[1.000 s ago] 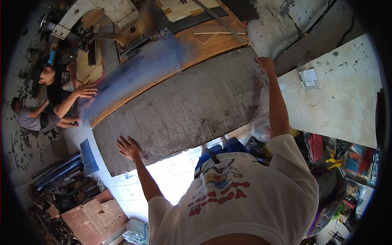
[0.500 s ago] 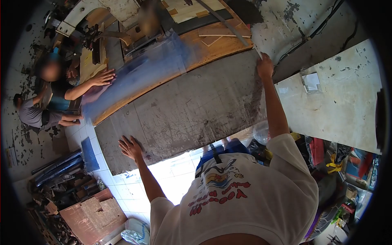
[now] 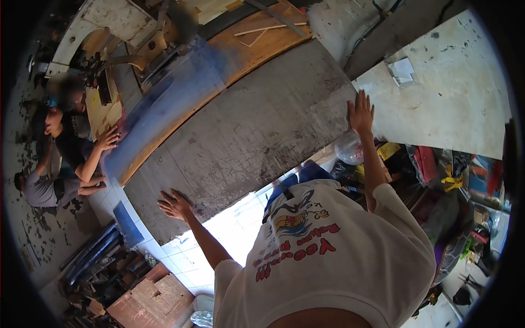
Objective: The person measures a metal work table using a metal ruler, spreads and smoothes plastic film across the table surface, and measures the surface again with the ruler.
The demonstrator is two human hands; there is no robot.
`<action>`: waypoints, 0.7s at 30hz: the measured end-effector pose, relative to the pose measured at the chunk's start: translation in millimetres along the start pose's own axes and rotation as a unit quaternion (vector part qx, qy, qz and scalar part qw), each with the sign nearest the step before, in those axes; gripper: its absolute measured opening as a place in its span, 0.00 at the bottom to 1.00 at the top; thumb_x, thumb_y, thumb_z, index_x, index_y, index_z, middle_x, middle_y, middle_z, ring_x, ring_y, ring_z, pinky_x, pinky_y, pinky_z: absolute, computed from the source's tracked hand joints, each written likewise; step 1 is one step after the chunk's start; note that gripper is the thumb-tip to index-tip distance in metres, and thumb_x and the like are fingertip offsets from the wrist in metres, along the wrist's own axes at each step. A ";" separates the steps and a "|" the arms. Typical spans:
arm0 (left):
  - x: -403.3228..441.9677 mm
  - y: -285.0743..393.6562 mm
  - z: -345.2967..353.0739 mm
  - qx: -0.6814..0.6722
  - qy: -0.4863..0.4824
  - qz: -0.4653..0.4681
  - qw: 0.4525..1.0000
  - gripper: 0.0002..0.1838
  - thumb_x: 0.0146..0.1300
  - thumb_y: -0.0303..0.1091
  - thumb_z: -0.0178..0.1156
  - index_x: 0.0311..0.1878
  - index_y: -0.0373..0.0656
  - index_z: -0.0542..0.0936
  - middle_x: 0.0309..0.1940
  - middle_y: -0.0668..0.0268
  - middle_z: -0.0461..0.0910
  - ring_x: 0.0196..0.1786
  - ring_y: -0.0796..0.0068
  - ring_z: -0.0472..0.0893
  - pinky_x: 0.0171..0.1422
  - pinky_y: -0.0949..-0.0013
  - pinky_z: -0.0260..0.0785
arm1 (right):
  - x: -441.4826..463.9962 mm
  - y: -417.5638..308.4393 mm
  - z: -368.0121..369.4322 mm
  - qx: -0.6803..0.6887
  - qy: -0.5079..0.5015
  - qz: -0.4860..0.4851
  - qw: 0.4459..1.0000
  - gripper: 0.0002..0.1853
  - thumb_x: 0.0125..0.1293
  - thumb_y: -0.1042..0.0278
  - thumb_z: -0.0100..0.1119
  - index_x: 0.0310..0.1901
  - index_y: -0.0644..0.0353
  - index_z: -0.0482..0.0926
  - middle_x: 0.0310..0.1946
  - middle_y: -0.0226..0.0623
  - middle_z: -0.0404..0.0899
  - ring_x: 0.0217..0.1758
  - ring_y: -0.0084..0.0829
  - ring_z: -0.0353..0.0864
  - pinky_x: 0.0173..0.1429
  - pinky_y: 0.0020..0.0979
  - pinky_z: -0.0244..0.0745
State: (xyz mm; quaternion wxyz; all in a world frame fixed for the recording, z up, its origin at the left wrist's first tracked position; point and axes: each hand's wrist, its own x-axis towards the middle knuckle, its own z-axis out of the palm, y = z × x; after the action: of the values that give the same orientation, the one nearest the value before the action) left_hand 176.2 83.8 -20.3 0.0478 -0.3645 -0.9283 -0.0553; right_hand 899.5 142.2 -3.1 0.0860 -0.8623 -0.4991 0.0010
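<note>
A long, scratched grey panel (image 3: 246,126) stretches in front of me beside a wooden tabletop. My left hand (image 3: 175,205) lies flat near its left end, fingers spread. My right hand (image 3: 361,112) is at the panel's right end, fingers stretched out and holding nothing; I cannot tell how firmly it touches the edge. Along the far side, a blue translucent sheet (image 3: 169,93) covers part of the wooden tabletop (image 3: 249,60).
A co-worker's hand (image 3: 107,138) is by the blue sheet's left end, and another person (image 3: 44,188) is farther left. A whitish board (image 3: 454,87) stands right. Scrap wood (image 3: 150,300) is piled lower left; bags and clutter (image 3: 424,164) lie lower right.
My right hand has left the panel's far right corner and come nearer along its right end, its fingers now extended. The left hand stays flat. The co-worker's hand has drawn back left.
</note>
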 end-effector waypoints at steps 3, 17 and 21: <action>-1.4 1.1 -3.6 0.005 -0.010 -0.007 1.000 0.40 0.69 0.73 0.31 0.79 0.66 0.53 0.80 0.54 0.43 0.82 0.53 0.44 0.81 0.43 0.37 | -25.0 44.6 -3.9 0.167 -0.070 0.100 0.978 0.39 0.75 0.34 0.33 0.76 0.57 0.56 0.69 0.55 0.65 0.75 0.50 0.62 0.75 0.52 0.55; -5.9 8.1 -6.9 -0.006 0.020 0.001 1.000 0.33 0.73 0.62 0.43 0.77 0.60 0.61 0.79 0.53 0.50 0.80 0.49 0.48 0.79 0.41 0.39 | -27.0 90.3 4.8 0.227 0.107 0.119 0.961 0.16 0.68 0.52 0.63 0.33 0.59 0.81 0.21 0.46 0.78 0.28 0.43 0.81 0.36 0.42 0.73; -19.1 22.8 -26.4 -0.009 0.017 -0.008 1.000 0.32 0.74 0.58 0.45 0.74 0.53 0.65 0.77 0.49 0.54 0.79 0.46 0.51 0.78 0.38 0.39 | 2.1 26.9 -25.4 0.179 0.142 -0.014 0.973 0.13 0.67 0.57 0.63 0.43 0.58 0.83 0.42 0.41 0.84 0.48 0.46 0.82 0.50 0.42 0.76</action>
State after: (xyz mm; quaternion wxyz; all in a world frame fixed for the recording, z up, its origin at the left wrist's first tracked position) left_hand 207.0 83.9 4.9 0.0602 -0.3568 -0.9296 -0.0703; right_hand 926.0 127.1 18.1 0.3090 -0.8169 -0.4859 -0.0332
